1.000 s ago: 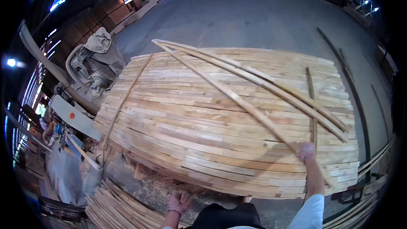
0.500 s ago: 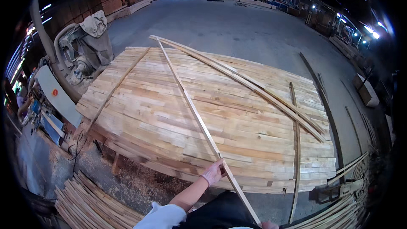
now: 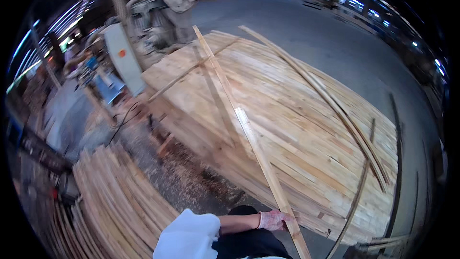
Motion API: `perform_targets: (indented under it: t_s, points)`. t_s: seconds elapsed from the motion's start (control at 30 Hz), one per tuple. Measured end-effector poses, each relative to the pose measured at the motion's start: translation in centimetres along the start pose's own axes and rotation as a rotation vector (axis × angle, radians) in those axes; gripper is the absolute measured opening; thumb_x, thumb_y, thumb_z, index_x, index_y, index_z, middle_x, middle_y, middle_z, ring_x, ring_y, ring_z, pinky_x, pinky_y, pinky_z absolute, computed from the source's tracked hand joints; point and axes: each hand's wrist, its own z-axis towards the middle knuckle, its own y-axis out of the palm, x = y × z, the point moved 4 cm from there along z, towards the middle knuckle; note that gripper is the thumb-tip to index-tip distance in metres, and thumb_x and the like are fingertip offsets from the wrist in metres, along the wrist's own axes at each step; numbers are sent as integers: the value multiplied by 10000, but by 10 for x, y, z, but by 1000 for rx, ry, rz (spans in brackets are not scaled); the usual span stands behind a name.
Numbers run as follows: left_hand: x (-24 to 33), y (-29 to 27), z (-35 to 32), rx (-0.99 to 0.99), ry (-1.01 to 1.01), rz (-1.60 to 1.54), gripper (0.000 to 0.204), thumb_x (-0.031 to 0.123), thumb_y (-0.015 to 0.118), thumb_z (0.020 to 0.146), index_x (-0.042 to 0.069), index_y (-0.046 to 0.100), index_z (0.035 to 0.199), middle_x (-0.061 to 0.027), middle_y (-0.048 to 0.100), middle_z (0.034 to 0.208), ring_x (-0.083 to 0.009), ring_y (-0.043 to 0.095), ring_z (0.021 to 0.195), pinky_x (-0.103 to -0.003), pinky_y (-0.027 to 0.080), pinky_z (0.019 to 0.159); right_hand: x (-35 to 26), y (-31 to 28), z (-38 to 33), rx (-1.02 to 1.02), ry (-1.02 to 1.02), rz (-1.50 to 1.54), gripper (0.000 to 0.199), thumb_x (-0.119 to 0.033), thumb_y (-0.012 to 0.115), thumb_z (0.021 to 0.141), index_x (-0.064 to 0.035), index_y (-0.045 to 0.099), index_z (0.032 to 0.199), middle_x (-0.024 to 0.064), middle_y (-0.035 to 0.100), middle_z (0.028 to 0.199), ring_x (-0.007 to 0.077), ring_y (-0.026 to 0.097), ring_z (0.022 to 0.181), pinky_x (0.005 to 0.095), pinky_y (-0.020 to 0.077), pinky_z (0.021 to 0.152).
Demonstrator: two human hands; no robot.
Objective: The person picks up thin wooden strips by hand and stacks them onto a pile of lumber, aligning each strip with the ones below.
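Note:
A long, narrow wooden strip (image 3: 261, 156) slants across the view, from the far left of the large wooden panel stack down to the lower edge. It is raised above the panels, with a shadow beneath it. My left hand (image 3: 274, 220), in a pinkish knitted glove, is closed on the strip near its close end. My right hand is out of view. The layered panel stack (image 3: 306, 139) is made of many pale strips laid side by side. A couple of long loose strips (image 3: 330, 100) lie across its right part.
A thin batten (image 3: 179, 78) crosses the panels' left end, another (image 3: 357, 196) the right. A strip pile (image 3: 117, 194) stands at the lower left beside sawdust (image 3: 191, 187). Beyond are a machine (image 3: 160, 21) and a white-grey cabinet (image 3: 122, 57).
The view has swung left, bringing the pile and machine further in. The strip's far end has lifted off the panels. My right hand has left the view.

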Motion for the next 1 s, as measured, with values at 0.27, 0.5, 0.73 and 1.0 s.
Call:
perform_targets:
  t_s: [0.27, 0.5, 0.73, 1.0]
  points:
    - [-65, -17, 9, -94, 3, 104, 272, 118, 579, 987, 36, 575, 1247, -127, 647, 1262, -251, 645, 1125, -379, 500, 1015, 99, 56, 143, 25, -186, -132, 301, -281, 655, 906, -96, 653, 1143, 77, 656, 808, 252, 624, 641, 406, 523, 577]
    - [-25, -37, -23, 219, 200, 37, 275, 172, 627, 955, 61, 640, 1206, -132, 704, 1153, -294, 690, 1004, -445, 546, 929, 51, 12, 244, -239, -222, 335, 466, -348, 716, 872, -80, 607, 1238, 133, 681, 903, 281, 652, 778, 411, 538, 665]
    - [-16, -59, -43, 101, 346, -28, 355, 269, 622, 971, 91, 615, 1278, -110, 667, 1234, -284, 643, 1107, -456, 522, 956, -192, -43, 218, -196, -536, 362, 738, -418, 849, 607, -121, 582, 1227, 151, 701, 1051, 363, 674, 976, 456, 529, 858]
    - [77, -114, -144, 428, 439, 293, 312, 240, 658, 949, 26, 632, 1175, -135, 695, 1147, -264, 705, 986, -396, 594, 815, -227, -100, 232, -719, -862, 367, 735, -493, 804, 689, -114, 589, 1280, 173, 706, 1039, 344, 679, 992, 431, 529, 860]
